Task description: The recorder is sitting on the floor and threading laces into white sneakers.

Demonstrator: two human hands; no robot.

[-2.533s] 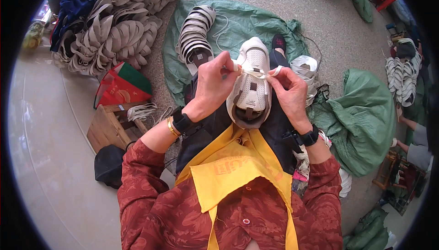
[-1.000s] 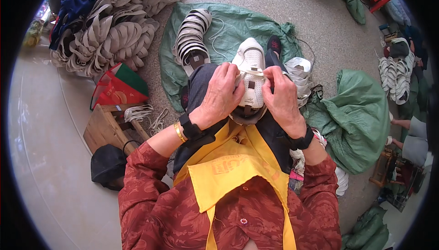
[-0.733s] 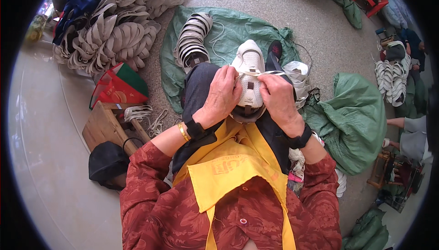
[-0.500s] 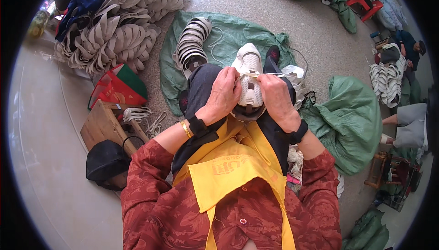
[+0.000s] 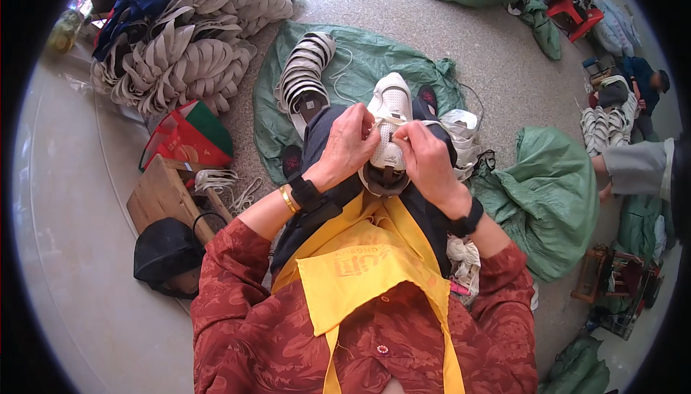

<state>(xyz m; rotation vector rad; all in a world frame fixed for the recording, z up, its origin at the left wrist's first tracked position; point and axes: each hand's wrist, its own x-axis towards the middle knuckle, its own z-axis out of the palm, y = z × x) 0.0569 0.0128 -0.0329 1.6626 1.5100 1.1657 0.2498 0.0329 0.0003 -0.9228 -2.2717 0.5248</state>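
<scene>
Speckled floor all around; far left there's a big pile of grey shoe parts with a red-and-green bag below it, and those 2 don't look disturbed since 2.5 s ago; left hand has its fingers bent and clamped on the lace, pretty much the same grip as 0.5 s ago; middle is the white shoe, sitting between the dark trouser legs, toe pointing away, lace running across its top.

Right hand is the real change; 2.5 s ago it was out past the shoe's edge with the lace stretched, now it's in over the top, fingers together; can't tell if they've got lace between them; to me that reads as close-in fiddling, so the lacing looks unfinished; far right, past the green sack, a grey trouser leg reaches further in than 0.5 s ago.
</scene>
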